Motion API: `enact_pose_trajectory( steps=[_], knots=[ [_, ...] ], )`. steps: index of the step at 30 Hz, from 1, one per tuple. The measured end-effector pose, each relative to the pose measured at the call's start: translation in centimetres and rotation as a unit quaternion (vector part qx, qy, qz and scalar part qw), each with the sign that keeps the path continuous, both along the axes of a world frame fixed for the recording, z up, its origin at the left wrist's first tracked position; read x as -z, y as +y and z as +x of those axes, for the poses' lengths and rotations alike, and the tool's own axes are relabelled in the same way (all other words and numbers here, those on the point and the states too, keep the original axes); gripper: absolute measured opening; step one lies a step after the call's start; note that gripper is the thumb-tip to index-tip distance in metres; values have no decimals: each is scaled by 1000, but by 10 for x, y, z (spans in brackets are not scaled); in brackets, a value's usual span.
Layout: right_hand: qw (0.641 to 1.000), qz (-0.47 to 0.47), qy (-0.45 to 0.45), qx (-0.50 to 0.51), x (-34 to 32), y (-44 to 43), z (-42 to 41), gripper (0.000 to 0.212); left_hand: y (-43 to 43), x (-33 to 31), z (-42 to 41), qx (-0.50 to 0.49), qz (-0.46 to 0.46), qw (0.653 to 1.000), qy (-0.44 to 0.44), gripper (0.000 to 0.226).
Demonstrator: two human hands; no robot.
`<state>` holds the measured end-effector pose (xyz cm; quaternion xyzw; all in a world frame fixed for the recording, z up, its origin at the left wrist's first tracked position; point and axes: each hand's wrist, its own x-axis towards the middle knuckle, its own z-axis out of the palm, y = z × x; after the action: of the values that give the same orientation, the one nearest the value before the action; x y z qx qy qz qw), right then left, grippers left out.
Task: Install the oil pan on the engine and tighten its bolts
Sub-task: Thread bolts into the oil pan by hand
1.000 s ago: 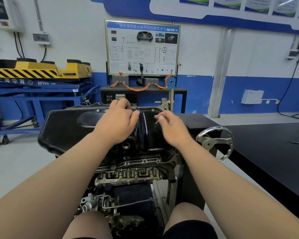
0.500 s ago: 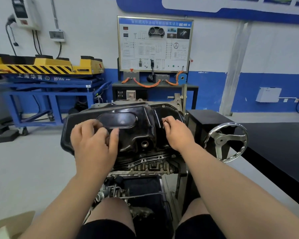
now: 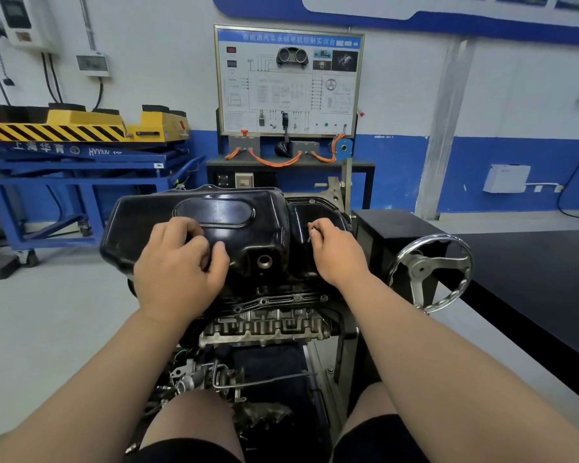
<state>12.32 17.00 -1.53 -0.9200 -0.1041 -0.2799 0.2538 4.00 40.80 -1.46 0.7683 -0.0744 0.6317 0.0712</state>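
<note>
The glossy black stamped-metal oil pan (image 3: 241, 228) is sitting on the grey upturned engine block (image 3: 264, 324), directly beneath both sets of fingers, so placing it looks done. The left hand (image 3: 181, 269) is resting on the pan with its fingers curled; I cannot tell whether they are holding anything. The right hand (image 3: 336, 253) is pinching what looks like a small silvery bolt (image 3: 310, 232) at its fingertips. Threading and tightening the bolts seems to remain.

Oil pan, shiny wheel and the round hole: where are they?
oil pan (image 3: 214, 208): head view, on its glossy raised top.
shiny wheel (image 3: 421, 269): head view, on its hub.
round hole (image 3: 264, 261): head view, on its opening.
</note>
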Motion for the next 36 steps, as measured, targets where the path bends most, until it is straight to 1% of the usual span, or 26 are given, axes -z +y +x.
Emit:
enact_pose_trajectory(
  steps=[13, 21, 36],
  knots=[
    [1000, 7, 16, 10, -8, -2, 3, 25, -3, -22, 4, -13, 31, 999, 39, 42],
    [999, 13, 6, 29, -10, 0, 8, 23, -3, -28, 7, -9, 32, 998, 53, 43],
    [999, 15, -19, 21, -9, -2, 10, 21, -4, -27, 9, -13, 37, 999, 31, 43]
  ],
)
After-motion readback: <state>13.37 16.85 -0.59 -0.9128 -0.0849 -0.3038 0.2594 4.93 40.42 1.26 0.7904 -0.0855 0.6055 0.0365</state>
